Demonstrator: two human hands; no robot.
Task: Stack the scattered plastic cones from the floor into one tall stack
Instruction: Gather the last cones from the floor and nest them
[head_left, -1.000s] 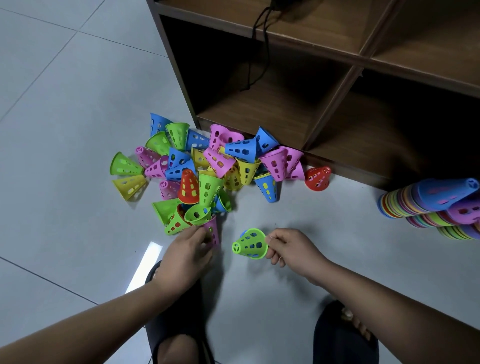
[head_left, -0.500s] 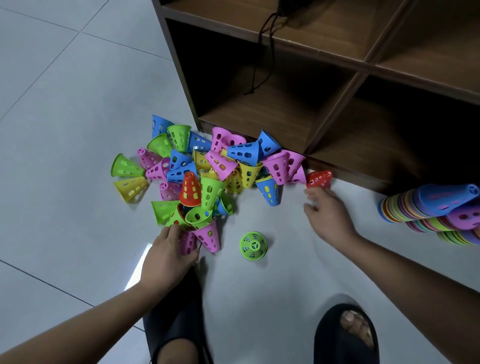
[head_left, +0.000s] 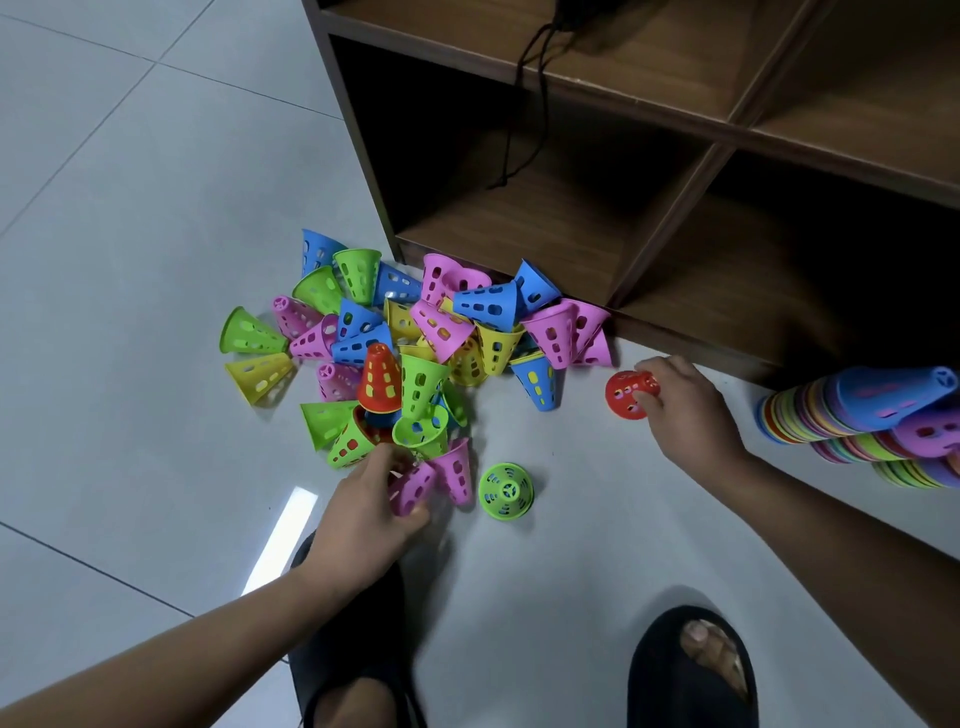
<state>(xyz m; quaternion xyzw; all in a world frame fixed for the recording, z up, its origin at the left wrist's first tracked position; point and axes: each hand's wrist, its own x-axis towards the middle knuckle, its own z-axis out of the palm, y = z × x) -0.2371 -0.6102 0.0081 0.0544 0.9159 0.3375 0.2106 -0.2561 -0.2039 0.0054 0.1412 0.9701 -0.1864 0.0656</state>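
Nearest: black slippers (head_left: 691, 670) at frame bottom. Then L hand (head_left: 363, 512), fingers curled round pink cone (head_left: 413, 488) at near edge of pile (head_left: 415, 348); cone on its side, long axis running up-right from palm. Lone green cone (head_left: 505, 491) upright on floor, narrow end up, btwn both hands, nearer L. Farther: R hand (head_left: 685, 410) pinching red cone (head_left: 629, 395), wide mouth facing left. Far R: tall stack (head_left: 852, 410) lying sideways, right of R hand, so R arm nearer for nesting. Beyond: wooden shelf (head_left: 675, 171).

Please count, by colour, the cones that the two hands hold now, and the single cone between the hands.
red cone, in right hand: 1
pink cone, in left hand: 1
green cone, in no hand: 1
Total: 3
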